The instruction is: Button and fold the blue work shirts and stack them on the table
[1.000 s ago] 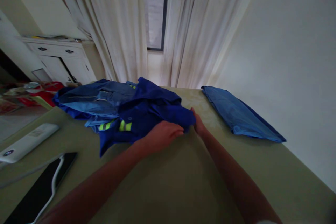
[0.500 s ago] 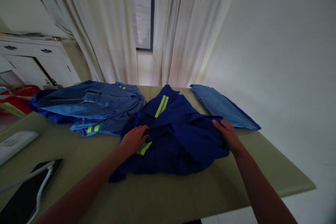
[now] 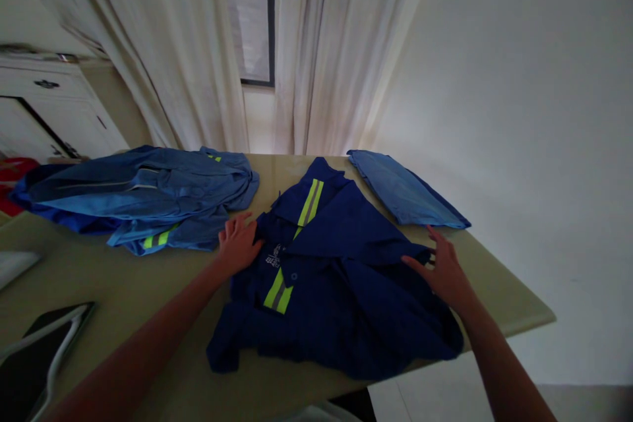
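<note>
A dark blue work jacket (image 3: 346,277) with yellow-and-grey reflective strips and white lettering lies spread on the table, partly folded over itself. At its left edge is my left hand (image 3: 239,244), fingers apart, the thumb side by the cloth. My right hand (image 3: 444,269) is beside the jacket's right edge. Its thumb and fingers are parted with no cloth pinched between them; whether the thumb touches the fabric I cannot tell. The lower hem hangs close to the table's front edge.
Lighter blue work clothes (image 3: 148,184) lie heaped at the left of the table (image 3: 163,316). A folded blue garment (image 3: 405,191) rests at the back right. A dark flat device (image 3: 44,343) with a white bar over it is at the lower left. Curtains (image 3: 168,46) hang behind.
The jacket has been spread flatter and nearer to me, uncovering the lettering and lower strip. My left hand has come off the cloth's middle to its left edge; my right hand has loosened its hold.
</note>
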A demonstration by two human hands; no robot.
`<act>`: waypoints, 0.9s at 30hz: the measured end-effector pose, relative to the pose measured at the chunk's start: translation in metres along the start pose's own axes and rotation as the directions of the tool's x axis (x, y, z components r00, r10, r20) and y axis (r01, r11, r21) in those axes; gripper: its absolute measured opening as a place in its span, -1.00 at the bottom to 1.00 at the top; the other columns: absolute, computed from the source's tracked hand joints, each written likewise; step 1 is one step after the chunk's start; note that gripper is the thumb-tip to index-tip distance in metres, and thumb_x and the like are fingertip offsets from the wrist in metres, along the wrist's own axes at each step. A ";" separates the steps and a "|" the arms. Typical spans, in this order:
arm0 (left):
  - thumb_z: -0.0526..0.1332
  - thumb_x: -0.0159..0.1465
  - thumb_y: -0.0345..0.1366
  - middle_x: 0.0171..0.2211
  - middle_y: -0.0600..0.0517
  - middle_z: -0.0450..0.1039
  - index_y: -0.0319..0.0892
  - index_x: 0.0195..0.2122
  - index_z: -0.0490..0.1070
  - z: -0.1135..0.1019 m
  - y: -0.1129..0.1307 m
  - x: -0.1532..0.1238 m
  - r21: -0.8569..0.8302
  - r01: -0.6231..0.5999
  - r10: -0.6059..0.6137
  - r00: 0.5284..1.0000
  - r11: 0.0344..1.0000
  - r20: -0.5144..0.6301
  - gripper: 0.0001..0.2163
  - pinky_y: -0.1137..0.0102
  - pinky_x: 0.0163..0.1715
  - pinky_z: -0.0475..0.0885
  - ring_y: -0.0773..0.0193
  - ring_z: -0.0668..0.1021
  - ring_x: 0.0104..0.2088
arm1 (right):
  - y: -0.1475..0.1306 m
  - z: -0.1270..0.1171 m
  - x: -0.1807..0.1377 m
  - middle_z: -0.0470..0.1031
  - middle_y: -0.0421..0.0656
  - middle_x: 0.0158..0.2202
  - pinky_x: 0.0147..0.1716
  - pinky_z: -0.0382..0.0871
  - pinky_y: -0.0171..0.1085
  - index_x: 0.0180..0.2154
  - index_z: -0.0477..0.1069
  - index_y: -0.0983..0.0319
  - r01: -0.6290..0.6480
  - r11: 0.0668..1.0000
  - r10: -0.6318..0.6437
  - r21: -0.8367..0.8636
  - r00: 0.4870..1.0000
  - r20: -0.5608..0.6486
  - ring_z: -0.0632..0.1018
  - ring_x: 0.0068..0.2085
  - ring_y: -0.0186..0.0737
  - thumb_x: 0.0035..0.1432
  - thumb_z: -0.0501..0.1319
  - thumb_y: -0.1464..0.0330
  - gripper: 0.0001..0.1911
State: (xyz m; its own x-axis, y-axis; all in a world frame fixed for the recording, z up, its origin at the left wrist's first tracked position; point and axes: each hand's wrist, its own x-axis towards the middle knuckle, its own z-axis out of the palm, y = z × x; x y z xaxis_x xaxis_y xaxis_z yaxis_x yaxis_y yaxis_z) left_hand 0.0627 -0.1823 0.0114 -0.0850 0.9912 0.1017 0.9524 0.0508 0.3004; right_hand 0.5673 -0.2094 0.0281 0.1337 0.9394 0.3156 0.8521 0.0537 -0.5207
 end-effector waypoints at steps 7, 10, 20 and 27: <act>0.15 0.40 0.09 0.20 -0.13 0.50 -0.11 0.08 0.47 -0.004 0.028 -0.012 -0.691 -0.146 0.359 0.917 0.708 0.174 -0.57 0.16 0.16 0.48 0.07 0.60 0.06 | -0.039 0.010 0.009 0.66 0.02 -0.12 0.07 0.47 0.04 -0.16 0.65 0.17 0.195 0.980 -0.135 -0.049 0.817 0.561 0.64 -0.06 0.12 0.25 0.20 0.05 -0.60; 0.26 0.29 0.16 0.23 -0.22 0.47 -0.18 0.14 0.41 0.000 0.029 -0.016 -0.731 0.070 0.176 0.951 0.679 0.255 -0.42 0.22 -0.10 0.57 0.12 0.64 -0.15 | -0.069 -0.009 0.005 0.68 -0.10 -0.27 -0.17 0.49 -0.15 -0.25 0.67 0.14 0.235 0.966 -0.221 0.111 0.519 0.826 0.66 -0.22 -0.01 0.24 0.28 -0.02 -0.61; 0.12 0.21 -0.49 0.23 -0.01 0.44 0.09 0.28 0.47 -0.058 0.081 -0.060 -0.679 -0.348 0.638 0.735 0.647 0.232 -0.38 0.30 -0.07 0.49 0.22 0.57 -0.13 | -0.141 0.020 0.086 0.30 0.06 0.43 0.38 0.15 0.12 0.42 0.29 0.13 0.523 0.811 -0.584 0.261 0.728 0.358 0.32 0.41 0.26 0.11 0.41 -0.18 -0.01; 0.15 0.35 -0.29 0.11 -0.01 0.53 0.10 0.28 0.48 -0.114 0.060 -0.055 -0.511 -0.414 0.557 0.814 0.754 0.162 -0.53 0.31 -0.08 0.50 0.17 0.56 -0.15 | -0.172 0.073 0.104 0.59 -0.06 0.16 0.30 0.26 0.09 0.37 0.38 0.08 0.437 0.794 -0.590 0.423 0.382 0.711 0.55 0.18 0.22 -0.20 0.61 -0.09 0.13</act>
State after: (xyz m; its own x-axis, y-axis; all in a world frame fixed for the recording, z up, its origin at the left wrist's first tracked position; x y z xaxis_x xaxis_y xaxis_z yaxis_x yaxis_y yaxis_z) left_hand 0.0915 -0.2478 0.1321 0.5089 0.8554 0.0963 0.6034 -0.4343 0.6688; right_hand 0.3980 -0.0962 0.0921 -0.8114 0.5682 -0.1368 0.5205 0.5962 -0.6112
